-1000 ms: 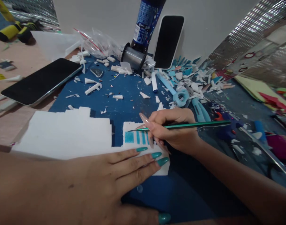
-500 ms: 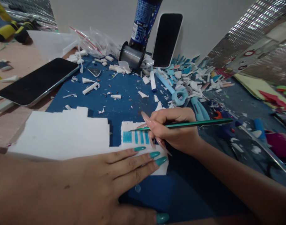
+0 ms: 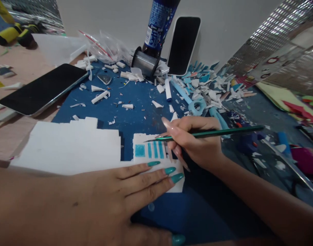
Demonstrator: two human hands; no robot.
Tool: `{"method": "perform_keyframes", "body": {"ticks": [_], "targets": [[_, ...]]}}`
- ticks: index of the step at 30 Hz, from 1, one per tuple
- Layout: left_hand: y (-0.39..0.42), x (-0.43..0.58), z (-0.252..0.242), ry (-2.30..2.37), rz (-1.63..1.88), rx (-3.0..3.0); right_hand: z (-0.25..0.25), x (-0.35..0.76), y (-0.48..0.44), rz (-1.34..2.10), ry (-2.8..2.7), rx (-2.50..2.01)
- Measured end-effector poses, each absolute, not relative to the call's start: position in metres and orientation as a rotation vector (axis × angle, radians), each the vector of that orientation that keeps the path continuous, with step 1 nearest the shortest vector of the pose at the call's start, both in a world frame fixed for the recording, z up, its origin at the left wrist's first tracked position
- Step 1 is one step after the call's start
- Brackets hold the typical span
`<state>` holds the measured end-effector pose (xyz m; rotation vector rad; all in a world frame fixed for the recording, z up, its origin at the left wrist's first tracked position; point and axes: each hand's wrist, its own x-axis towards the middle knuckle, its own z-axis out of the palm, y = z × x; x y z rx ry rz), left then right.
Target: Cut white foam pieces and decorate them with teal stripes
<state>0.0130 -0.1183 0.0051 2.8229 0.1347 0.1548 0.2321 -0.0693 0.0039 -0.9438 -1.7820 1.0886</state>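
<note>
A white foam cutout (image 3: 77, 145) with a stepped upper edge lies flat on the blue work surface (image 3: 156, 218). Its right-hand block carries a turquoise painted square (image 3: 139, 150) and several turquoise stripes (image 3: 155, 149). My left hand (image 3: 102, 194) lies flat across the lower part of the foam, fingers stretched to the right, nails turquoise. In a pinch, my right hand (image 3: 197, 141) holds a thin green paintbrush (image 3: 210, 133). The dark brush tip is just above the painted square, close to the foam; whether it touches I cannot tell. My right fingers cover the block's right edge.
Behind the foam are white scraps (image 3: 100, 97), a wire spool (image 3: 145, 63), an upside-down blue bottle (image 3: 159, 25) and a leaning phone (image 3: 184, 46). Another phone (image 3: 45, 89) lies at left. Blue and white offcuts (image 3: 213, 89) pile up at back right, near a light-blue tool (image 3: 196, 105).
My right hand and the paintbrush have shifted slightly right, and the brush lies a little flatter. My left hand and the foam stay in place.
</note>
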Motion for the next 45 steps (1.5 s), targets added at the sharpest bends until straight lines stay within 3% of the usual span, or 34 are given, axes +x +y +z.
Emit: {"method": "perform_keyframes", "body": {"ticks": [17, 45], "targets": [[-0.118, 0.012, 0.002, 0.157, 0.23, 2.809, 0.005, 0.223, -0.072, 1.152, -1.832, -1.004], [-0.12, 0.018, 0.009, 0.22, 0.116, 2.775, 0.01, 0.23, -0.069, 0.924, -2.029, -0.938]]}}
